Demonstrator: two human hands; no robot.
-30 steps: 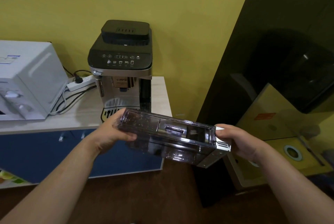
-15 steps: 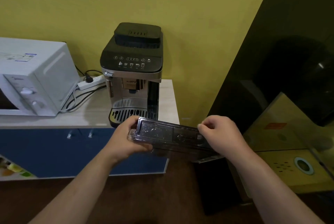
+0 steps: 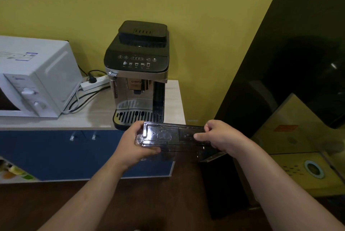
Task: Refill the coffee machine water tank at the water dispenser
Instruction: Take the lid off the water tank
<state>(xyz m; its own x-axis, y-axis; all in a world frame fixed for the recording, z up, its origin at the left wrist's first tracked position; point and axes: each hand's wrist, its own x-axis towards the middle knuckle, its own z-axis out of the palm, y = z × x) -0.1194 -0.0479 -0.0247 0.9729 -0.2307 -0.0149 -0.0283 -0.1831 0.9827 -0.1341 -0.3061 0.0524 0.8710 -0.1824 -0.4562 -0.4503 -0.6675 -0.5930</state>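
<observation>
I have the clear water tank [image 3: 169,138] gripped by both hands, left hand [image 3: 135,144] and right hand [image 3: 221,137] curled round its ends, just before the coffee machine [image 3: 138,74] on the desk [image 3: 89,117].

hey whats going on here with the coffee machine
A person holds the clear water tank in both hands, just in front of the coffee machine. The left hand grips its left end, the right hand its right end. The tank is out of the machine, which stands on a counter beside a white microwave.

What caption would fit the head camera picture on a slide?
The left hand and right hand hold the clear water tank in front of the coffee machine.
</observation>
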